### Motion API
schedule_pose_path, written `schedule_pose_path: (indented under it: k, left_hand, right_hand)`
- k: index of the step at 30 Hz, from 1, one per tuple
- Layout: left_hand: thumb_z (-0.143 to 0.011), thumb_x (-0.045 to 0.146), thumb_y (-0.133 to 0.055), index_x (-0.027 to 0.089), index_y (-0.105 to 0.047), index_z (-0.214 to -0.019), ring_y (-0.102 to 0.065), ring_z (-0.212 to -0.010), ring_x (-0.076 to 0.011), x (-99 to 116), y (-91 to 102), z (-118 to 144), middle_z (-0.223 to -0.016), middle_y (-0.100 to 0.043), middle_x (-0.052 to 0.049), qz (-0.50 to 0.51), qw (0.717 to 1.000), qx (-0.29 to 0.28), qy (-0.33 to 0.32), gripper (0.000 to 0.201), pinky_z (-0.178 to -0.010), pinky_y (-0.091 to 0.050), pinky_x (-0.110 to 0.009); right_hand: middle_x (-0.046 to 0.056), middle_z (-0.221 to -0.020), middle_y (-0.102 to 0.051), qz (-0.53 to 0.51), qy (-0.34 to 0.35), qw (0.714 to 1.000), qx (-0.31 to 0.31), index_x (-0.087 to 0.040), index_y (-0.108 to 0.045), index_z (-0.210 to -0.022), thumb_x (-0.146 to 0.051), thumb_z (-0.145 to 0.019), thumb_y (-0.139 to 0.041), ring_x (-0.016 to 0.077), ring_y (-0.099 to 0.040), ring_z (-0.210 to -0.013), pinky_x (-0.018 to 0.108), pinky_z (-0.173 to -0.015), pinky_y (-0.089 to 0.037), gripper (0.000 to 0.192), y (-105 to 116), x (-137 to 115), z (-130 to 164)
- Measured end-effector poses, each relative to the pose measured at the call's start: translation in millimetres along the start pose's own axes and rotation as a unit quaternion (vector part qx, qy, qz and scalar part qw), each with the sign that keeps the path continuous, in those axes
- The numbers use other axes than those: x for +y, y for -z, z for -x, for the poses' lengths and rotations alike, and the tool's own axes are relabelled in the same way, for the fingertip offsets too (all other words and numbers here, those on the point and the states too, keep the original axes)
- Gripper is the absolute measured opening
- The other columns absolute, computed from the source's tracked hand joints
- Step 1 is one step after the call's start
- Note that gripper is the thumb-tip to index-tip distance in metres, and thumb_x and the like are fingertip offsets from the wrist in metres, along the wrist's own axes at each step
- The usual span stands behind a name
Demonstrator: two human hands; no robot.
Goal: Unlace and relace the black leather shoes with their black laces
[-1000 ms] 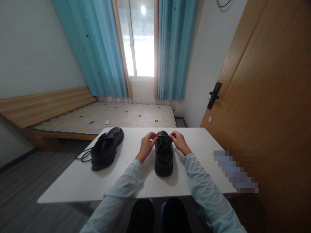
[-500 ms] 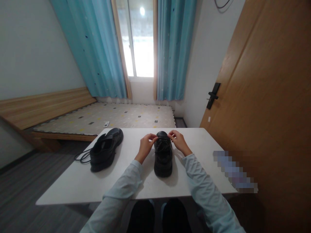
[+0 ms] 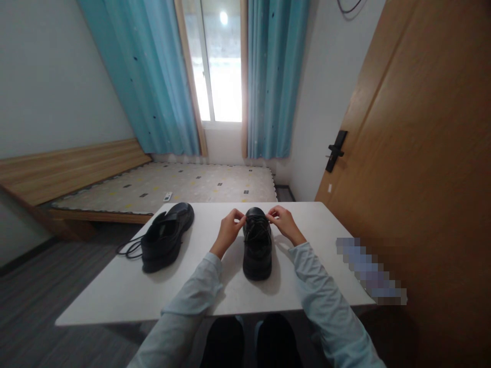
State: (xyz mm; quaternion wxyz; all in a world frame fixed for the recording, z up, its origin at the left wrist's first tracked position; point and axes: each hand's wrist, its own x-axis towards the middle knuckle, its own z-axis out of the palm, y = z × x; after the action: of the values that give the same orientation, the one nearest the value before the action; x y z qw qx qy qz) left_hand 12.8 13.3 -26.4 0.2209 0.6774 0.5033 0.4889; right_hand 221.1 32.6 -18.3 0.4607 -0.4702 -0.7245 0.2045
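Note:
A black lace-up shoe (image 3: 257,255) stands upright on the white table in front of me, its heel toward me and its toe pointing away. My left hand (image 3: 230,228) is closed in a pinch at the left edge of the lacing, near the toe. On the opposite side my right hand (image 3: 284,224) pinches at the same height. Both appear to grip the thin black shoelace (image 3: 256,221), though its ends are hard to see between the fingers. To the left lies a second black shoe (image 3: 163,248), angled away, with loose laces (image 3: 130,249) trailing off its left side.
The white table (image 3: 215,299) has its near edge just above my legs. A pixelated bluish item (image 3: 370,271) is at the right edge. Beyond are a bed (image 3: 199,181) with a white remote-like object (image 3: 168,196), blue curtains (image 3: 268,76), and a wooden door (image 3: 414,153) on the right.
My hands have drawn slightly apart, the left one a little to the left and the right one a little to the right. Both shoes stay in place.

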Motion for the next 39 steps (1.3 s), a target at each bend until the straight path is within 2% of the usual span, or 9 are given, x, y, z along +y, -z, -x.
schedule_pose_path:
  k: [2,4,7,10,16,22,31,34,39]
  left_hand:
    - [-0.078,0.030,-0.056,0.017,-0.057,-0.072,-0.060,-0.068,-0.0136,1,3.4,0,-0.072,-0.064,-0.001,-0.010,1.000,0.001,-0.006,0.015,-0.062,-0.050,-0.024]
    - [-0.076,0.026,-0.058,0.017,-0.061,-0.079,-0.060,-0.065,-0.0126,3,6.9,0,-0.073,-0.065,0.000,-0.023,1.000,-0.008,-0.016,0.010,-0.062,-0.049,-0.023]
    - [-0.075,0.021,-0.059,0.020,-0.067,-0.095,-0.060,-0.063,-0.0116,6,10.9,1,-0.075,-0.068,0.000,-0.057,0.997,-0.029,-0.036,0.021,-0.064,-0.047,-0.024]
    - [-0.074,0.018,-0.058,0.021,-0.070,-0.088,-0.060,-0.064,-0.0118,10,12.5,1,-0.079,-0.070,-0.001,-0.087,0.995,-0.033,-0.037,0.018,-0.066,-0.047,-0.024]
    - [-0.070,0.015,-0.058,0.018,-0.069,-0.078,-0.062,-0.065,-0.0132,9,11.0,-1,-0.075,-0.070,-0.001,-0.090,0.995,-0.033,0.021,0.013,-0.068,-0.050,-0.026]
    - [-0.070,0.015,-0.054,0.015,-0.063,-0.073,-0.064,-0.066,-0.0138,-5,5.6,-2,-0.069,-0.065,-0.001,0.043,0.990,-0.046,0.123,0.009,-0.058,-0.055,-0.025]
    - [-0.069,0.013,-0.052,0.014,-0.055,-0.068,-0.063,-0.062,-0.0121,-18,0.1,-3,-0.064,-0.061,0.000,0.167,0.972,-0.053,0.157,0.003,-0.064,-0.058,-0.030]
    - [-0.069,0.015,-0.055,0.015,-0.057,-0.071,-0.064,-0.066,-0.0141,-18,0.2,-2,-0.067,-0.063,-0.001,0.141,0.979,-0.056,0.133,0.003,-0.064,-0.058,-0.030]
    - [-0.070,0.016,-0.057,0.016,-0.064,-0.080,-0.063,-0.074,-0.0151,-7,5.9,-1,-0.083,-0.066,-0.004,0.029,0.998,-0.035,0.031,0.012,-0.069,-0.056,-0.030]
  right_hand:
    - [0.002,-0.069,-0.060,0.018,0.001,1.000,-0.001,-0.016,-0.058,-0.068,-0.021,-0.073,-0.062,0.0139,-0.059,-0.064,0.027,-0.064,-0.048,0.009,2,0,0]
    - [0.002,-0.068,-0.061,0.032,0.000,0.999,-0.007,-0.015,-0.059,-0.068,-0.022,-0.073,-0.062,0.0143,-0.059,-0.065,0.026,-0.063,-0.047,0.009,5,0,1]
    - [0.003,-0.069,-0.062,0.049,0.001,0.999,-0.018,-0.015,-0.058,-0.068,-0.022,-0.073,-0.061,0.0146,-0.059,-0.066,0.025,-0.061,-0.047,0.008,7,-2,2]
    - [0.003,-0.069,-0.061,0.066,0.008,0.997,-0.027,-0.015,-0.058,-0.068,-0.019,-0.073,-0.061,0.0144,-0.058,-0.066,0.025,-0.061,-0.046,0.007,8,-3,2]
    - [0.003,-0.069,-0.061,0.088,-0.006,0.995,-0.045,-0.015,-0.057,-0.066,-0.016,-0.073,-0.061,0.0142,-0.058,-0.066,0.025,-0.062,-0.045,0.008,9,-5,3]
    - [0.003,-0.067,-0.062,0.110,-0.007,0.993,-0.052,-0.015,-0.058,-0.064,-0.013,-0.071,-0.061,0.0134,-0.057,-0.064,0.024,-0.062,-0.044,0.008,8,-5,3]
    - [0.002,-0.063,-0.061,0.137,-0.014,0.989,-0.061,-0.015,-0.058,-0.060,-0.012,-0.070,-0.062,0.0129,-0.055,-0.060,0.024,-0.060,-0.043,0.010,4,-3,2]
    - [0.003,-0.065,-0.062,0.131,-0.013,0.990,-0.055,-0.015,-0.059,-0.061,-0.012,-0.070,-0.062,0.0134,-0.056,-0.062,0.024,-0.060,-0.044,0.009,4,-4,3]
    - [0.003,-0.070,-0.062,0.069,0.003,0.997,-0.044,-0.015,-0.061,-0.067,-0.017,-0.073,-0.061,0.0137,-0.058,-0.066,0.024,-0.061,-0.046,0.006,7,-12,5]
